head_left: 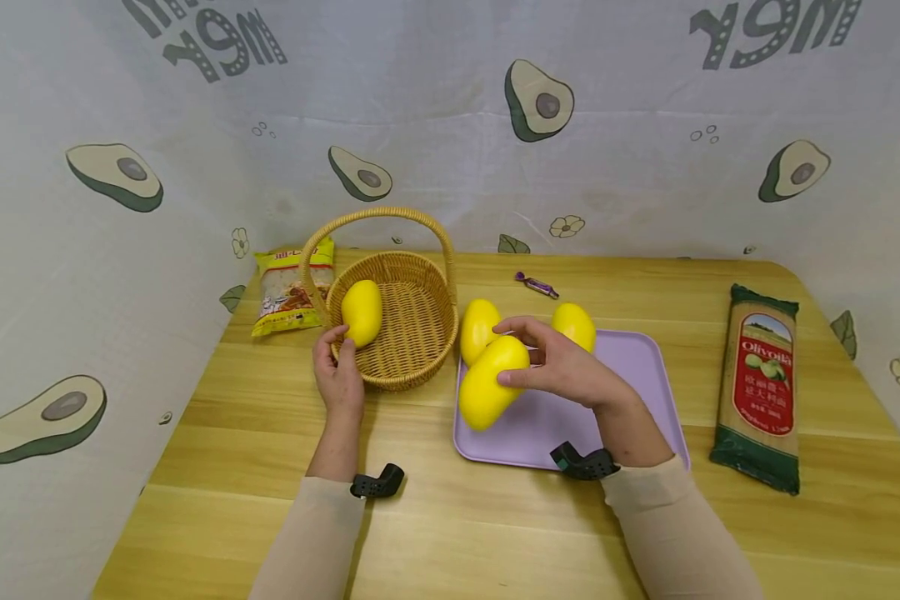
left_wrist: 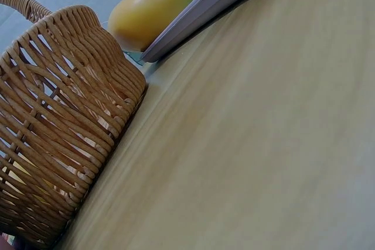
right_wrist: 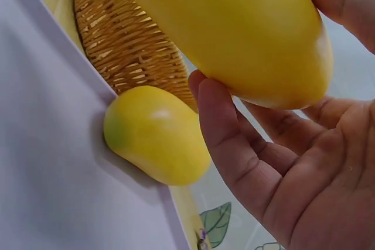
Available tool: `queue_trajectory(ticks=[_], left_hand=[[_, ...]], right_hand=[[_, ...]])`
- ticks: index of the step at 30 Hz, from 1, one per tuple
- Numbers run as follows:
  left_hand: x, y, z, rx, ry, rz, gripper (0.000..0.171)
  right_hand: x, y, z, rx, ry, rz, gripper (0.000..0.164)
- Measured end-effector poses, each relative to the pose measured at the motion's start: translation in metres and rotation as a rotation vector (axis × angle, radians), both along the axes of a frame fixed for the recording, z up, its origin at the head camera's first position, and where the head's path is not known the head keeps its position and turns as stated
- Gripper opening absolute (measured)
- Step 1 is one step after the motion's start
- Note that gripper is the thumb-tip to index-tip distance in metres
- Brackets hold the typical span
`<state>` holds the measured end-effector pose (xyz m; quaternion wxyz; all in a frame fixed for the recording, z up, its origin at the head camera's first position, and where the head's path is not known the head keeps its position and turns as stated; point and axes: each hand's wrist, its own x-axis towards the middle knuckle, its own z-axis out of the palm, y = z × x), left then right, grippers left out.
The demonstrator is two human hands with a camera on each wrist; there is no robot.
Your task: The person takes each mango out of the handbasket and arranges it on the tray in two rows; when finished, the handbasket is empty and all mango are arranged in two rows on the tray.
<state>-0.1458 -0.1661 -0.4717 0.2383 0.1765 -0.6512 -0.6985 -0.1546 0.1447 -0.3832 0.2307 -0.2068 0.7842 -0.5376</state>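
Observation:
My right hand [head_left: 562,362] grips a yellow mango [head_left: 487,392] between thumb and fingers, above the left part of a lilac tray [head_left: 555,433]. In the right wrist view, that mango [right_wrist: 246,33] fills the top, with the fingers curled against it. Two more mangoes lie at the tray's far side: one [head_left: 477,327] by the left corner, the other [head_left: 574,326] partly behind my hand. My left hand [head_left: 339,375] holds the near left rim of a wicker basket [head_left: 429,367]. Inside the basket rests another mango [head_left: 363,312], close to the left fingertips.
A yellow snack bag [head_left: 288,287] lies behind the basket on the left. A purple-wrapped candy [head_left: 537,285] sits beyond the tray. Far right on the wooden table [head_left: 435,517] lies a pasta packet [head_left: 761,387]. The basket's tall handle [head_left: 378,213] arches upright over it.

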Motion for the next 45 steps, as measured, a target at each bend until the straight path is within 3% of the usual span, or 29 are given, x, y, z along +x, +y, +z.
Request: queue_trajectory(ticks=[9, 14, 19, 32, 45], left_hand=[[0.001, 0.000, 0.000, -0.006, 0.001, -0.013, 0.026], [0.002, 0.000, 0.001, -0.003, -0.005, -0.014, 0.026], [0.002, 0.000, 0.001, 0.000, -0.005, -0.014, 0.027], [0.001, 0.000, 0.001, 0.002, -0.006, -0.019, 0.026], [0.002, 0.000, 0.002, -0.002, -0.010, -0.019, 0.025]], right_hand=[[0.002, -0.010, -0.006, 0.073, 0.005, 0.059, 0.060], [0.002, -0.015, -0.011, 0.163, -0.030, 0.040, 0.067], [0.001, -0.019, -0.018, 0.216, -0.049, 0.029, 0.064], [0.003, -0.023, -0.024, 0.212, -0.100, 0.029, 0.055], [0.004, -0.024, -0.024, 0.262, -0.093, 0.010, 0.050]])
